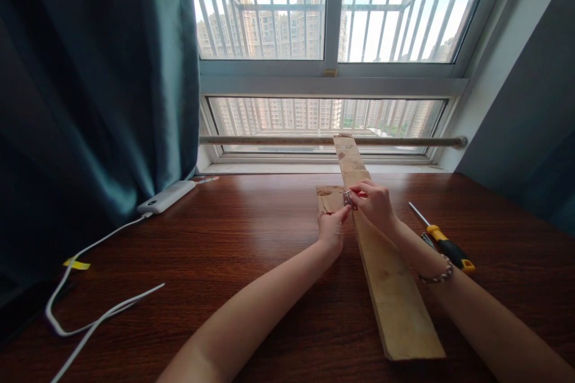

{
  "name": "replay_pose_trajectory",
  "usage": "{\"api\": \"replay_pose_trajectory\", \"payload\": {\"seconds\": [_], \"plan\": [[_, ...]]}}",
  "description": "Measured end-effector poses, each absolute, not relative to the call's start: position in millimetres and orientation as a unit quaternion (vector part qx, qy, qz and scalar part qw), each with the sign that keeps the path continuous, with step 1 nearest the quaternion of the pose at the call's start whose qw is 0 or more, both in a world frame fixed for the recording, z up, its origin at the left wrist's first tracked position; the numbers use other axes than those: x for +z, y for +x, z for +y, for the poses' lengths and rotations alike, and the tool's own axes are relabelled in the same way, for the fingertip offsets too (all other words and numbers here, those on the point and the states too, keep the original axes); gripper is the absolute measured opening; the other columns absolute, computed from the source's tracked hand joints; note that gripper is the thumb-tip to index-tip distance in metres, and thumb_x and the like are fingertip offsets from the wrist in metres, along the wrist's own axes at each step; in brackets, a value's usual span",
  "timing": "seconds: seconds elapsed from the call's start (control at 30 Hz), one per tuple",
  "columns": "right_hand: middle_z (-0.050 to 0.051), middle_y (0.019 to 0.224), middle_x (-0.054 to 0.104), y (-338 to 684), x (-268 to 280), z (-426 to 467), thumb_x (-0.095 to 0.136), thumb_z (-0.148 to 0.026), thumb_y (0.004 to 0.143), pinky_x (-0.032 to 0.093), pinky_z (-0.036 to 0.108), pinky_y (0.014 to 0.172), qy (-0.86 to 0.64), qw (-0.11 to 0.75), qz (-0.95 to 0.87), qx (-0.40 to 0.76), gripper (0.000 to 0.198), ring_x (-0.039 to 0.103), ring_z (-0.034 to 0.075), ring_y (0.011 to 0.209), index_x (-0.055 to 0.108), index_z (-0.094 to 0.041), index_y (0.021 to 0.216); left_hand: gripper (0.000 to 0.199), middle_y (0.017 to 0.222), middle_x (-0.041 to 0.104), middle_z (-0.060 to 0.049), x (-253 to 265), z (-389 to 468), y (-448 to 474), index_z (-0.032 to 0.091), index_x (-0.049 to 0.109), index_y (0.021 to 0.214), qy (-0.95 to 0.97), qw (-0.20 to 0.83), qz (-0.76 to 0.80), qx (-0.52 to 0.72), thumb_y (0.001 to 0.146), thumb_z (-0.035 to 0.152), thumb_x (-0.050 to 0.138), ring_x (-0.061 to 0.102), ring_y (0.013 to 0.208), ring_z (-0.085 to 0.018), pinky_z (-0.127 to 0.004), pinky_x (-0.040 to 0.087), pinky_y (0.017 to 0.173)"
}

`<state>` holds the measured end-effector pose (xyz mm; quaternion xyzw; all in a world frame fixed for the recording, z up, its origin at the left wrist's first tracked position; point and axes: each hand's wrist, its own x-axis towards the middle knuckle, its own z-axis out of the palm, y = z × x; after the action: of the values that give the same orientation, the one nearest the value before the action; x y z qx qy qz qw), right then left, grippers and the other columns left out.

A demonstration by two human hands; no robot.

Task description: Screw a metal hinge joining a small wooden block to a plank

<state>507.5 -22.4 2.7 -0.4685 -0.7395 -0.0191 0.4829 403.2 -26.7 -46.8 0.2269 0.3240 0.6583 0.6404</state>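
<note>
A long wooden board (395, 287) lies across the table and stretches toward the window. Against its left side, farther back, is a short wooden board (330, 197). My left hand (331, 228) is closed at the near end of the short board, its thumb pointing at the seam between the two boards. Pinched in the fingers of my right hand (372, 200) is a small silvery metal piece (347, 197), hinge-like in look, right over that seam. My fingers partly hide it, so its exact shape does not show.
To the right of my right wrist lie a yellow-and-black screwdriver (449, 248) and several small metal screws (428, 240). A white power bank (167, 197) with a white cable (96, 242) is at the left, by the dark curtain (103, 72). A yellow strip (78, 264) sits near the cable.
</note>
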Motion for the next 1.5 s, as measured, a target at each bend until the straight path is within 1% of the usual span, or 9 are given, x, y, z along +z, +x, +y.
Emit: {"api": "replay_pose_trajectory", "payload": {"seconds": [0.1,0.2,0.33,0.47,0.63,0.83,1.03,1.37,1.5], "plan": [[0.003,0.072,0.061,506,5,-25,0.057,-0.017,0.075,0.049,0.023,0.058,-0.478,0.491,-0.728,-0.016,0.01,0.057,0.013,0.063,0.067,-0.015,0.073,0.04,0.087,0.069,-0.009,-44,-28,403,0.011,0.067,0.087,0.239,0.646,0.299,0.66,0.047,0.009,0.075,0.063,0.076,-0.017,-0.027,0.047,0.071],[0.003,0.071,0.06,505,8,-27,0.058,-0.016,0.074,0.05,0.022,0.056,-0.469,0.506,-0.724,-0.001,0.008,0.057,0.012,0.062,0.066,-0.015,0.072,0.038,0.089,0.069,-0.01,-37,-31,402,0.01,0.068,0.085,0.248,0.65,0.279,0.661,0.048,0.009,0.075,0.064,0.08,-0.018,-0.029,0.047,0.077],[0.002,0.07,0.059,505,13,-31,0.058,-0.017,0.074,0.051,0.022,0.055,-0.459,0.529,-0.714,0.01,0.007,0.056,0.011,0.061,0.064,-0.016,0.071,0.028,0.085,0.07,-0.01,-26,-38,400,0.009,0.069,0.078,0.234,0.654,0.276,0.664,0.05,0.01,0.074,0.065,0.077,-0.019,-0.031,0.049,0.077],[0.0,0.067,0.057,502,14,-33,0.06,-0.018,0.073,0.05,0.022,0.055,-0.457,0.529,-0.715,0.001,0.006,0.055,0.011,0.059,0.063,-0.016,0.067,0.026,0.082,0.07,-0.009,-21,-38,398,0.009,0.069,0.076,0.228,0.66,0.288,0.655,0.05,0.01,0.074,0.065,0.078,-0.02,-0.031,0.049,0.077],[0.0,0.066,0.056,502,10,-33,0.06,-0.019,0.074,0.049,0.022,0.055,-0.465,0.53,-0.709,-0.025,0.009,0.054,0.011,0.059,0.061,-0.016,0.065,0.027,0.087,0.07,-0.009,-21,-36,396,0.01,0.07,0.079,0.256,0.646,0.299,0.653,0.052,0.012,0.073,0.064,0.083,-0.019,-0.028,0.047,0.077],[0.001,0.07,0.056,503,10,-36,0.058,-0.021,0.076,0.05,0.023,0.059,-0.462,0.539,-0.703,-0.048,0.009,0.055,0.012,0.062,0.061,-0.017,0.068,0.03,0.092,0.069,-0.008,-16,-40,396,0.013,0.07,0.083,0.269,0.64,0.303,0.653,0.054,0.017,0.074,0.064,0.085,-0.018,-0.025,0.047,0.072],[0.001,0.072,0.056,502,9,-38,0.055,-0.021,0.079,0.051,0.025,0.062,-0.442,0.54,-0.712,-0.074,0.009,0.056,0.012,0.065,0.062,-0.018,0.072,0.031,0.09,0.069,-0.009,-15,-41,395,0.013,0.07,0.083,0.26,0.649,0.313,0.643,0.053,0.02,0.076,0.064,0.08,-0.017,-0.023,0.046,0.064],[0.001,0.071,0.057,504,14,-38,0.058,-0.018,0.076,0.05,0.023,0.061,-0.438,0.532,-0.724,-0.043,0.008,0.055,0.012,0.064,0.065,-0.017,0.072,0.028,0.088,0.069,-0.008,-16,-41,393,0.013,0.07,0.08,0.265,0.654,0.315,0.635,0.052,0.017,0.073,0.062,0.08,-0.017,-0.022,0.044,0.062],[0.002,0.072,0.058,506,10,-35,0.056,-0.019,0.079,0.048,0.024,0.062,-0.439,0.501,-0.743,-0.065,0.01,0.057,0.013,0.066,0.066,-0.018,0.078,0.028,0.086,0.069,-0.008,-19,-40,393,0.013,0.07,0.081,0.265,0.65,0.324,0.635,0.053,0.016,0.072,0.062,0.077,-0.017,-0.022,0.044,0.061]]}}
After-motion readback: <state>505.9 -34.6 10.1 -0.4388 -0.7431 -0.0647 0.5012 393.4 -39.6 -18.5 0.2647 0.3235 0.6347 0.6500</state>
